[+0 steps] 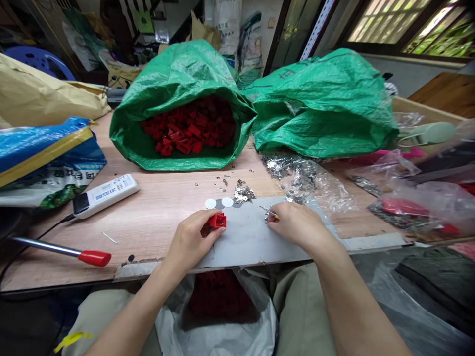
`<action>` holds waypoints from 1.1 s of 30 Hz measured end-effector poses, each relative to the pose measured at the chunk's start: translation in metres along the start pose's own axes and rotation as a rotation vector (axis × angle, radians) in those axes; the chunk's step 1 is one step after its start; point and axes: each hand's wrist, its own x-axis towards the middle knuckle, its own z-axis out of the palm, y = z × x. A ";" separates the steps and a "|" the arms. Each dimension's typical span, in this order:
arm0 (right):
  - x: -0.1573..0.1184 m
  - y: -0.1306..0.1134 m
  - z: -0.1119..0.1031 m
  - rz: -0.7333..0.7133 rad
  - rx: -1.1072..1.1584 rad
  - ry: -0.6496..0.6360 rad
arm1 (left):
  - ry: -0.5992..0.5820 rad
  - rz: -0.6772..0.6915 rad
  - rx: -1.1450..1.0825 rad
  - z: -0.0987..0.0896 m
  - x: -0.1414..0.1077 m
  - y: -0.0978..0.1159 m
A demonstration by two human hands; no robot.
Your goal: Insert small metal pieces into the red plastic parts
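the open green bag (185,163) contains red pieces (190,129). the left fingers (202,216) grip a red block (219,220), the right fingers (280,225) pinch a thin tool (267,211).

Red part (218,220) in left hand (193,233), slim tool (269,212) in right hand (297,222) at three o'clock, green bag (178,66) at eleven
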 end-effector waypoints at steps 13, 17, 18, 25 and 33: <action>0.019 -0.020 0.010 -0.352 0.907 -0.141 | -0.014 -0.005 -0.007 0.000 0.002 0.001; 0.020 -0.042 0.020 -0.317 1.033 -0.131 | 0.007 -0.047 -0.044 0.001 0.002 0.001; 0.020 -0.047 0.022 -0.304 1.036 -0.121 | 0.015 -0.069 -0.058 0.001 0.001 0.001; 0.023 -0.065 0.037 -0.215 1.147 0.065 | 0.025 -0.180 -0.141 0.002 0.004 0.004; 0.024 -0.076 0.048 -0.290 1.205 0.183 | 0.067 -0.275 -0.062 0.001 0.005 0.007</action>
